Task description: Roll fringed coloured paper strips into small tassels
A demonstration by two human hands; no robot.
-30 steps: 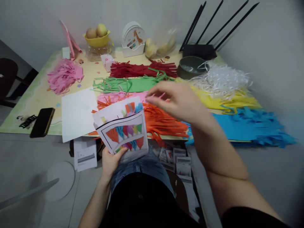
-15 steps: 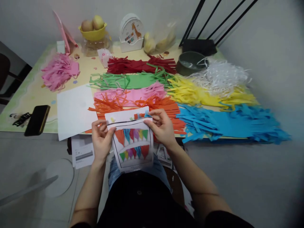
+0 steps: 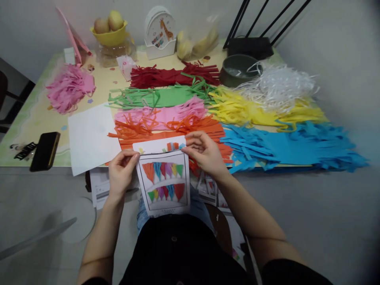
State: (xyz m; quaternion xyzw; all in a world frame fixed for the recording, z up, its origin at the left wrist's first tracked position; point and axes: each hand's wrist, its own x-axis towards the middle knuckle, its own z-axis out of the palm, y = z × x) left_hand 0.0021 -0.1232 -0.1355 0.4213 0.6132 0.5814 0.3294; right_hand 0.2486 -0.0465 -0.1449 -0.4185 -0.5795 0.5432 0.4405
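**Printed sheet held upright over lap, both hands gripping**

The printed sheet [image 3: 164,183] sits portrait, long axis running away from the person, top edge toward the bench [image 3: 38,114]. Left hand [image 3: 120,174] pinches its upper left corner; right hand [image 3: 204,152] pinches the upper right. The giraffe case [image 3: 158,29] reads "DREAM BIG". Sheet print unreadable.

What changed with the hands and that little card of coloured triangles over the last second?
The right hand drew back from over the orange paper strips and took hold of the white card with coloured paper triangles at its top right corner. The left hand shifted from the card's lower edge to its top left corner. The cut paper sheets and the black phone on the table lie as before.
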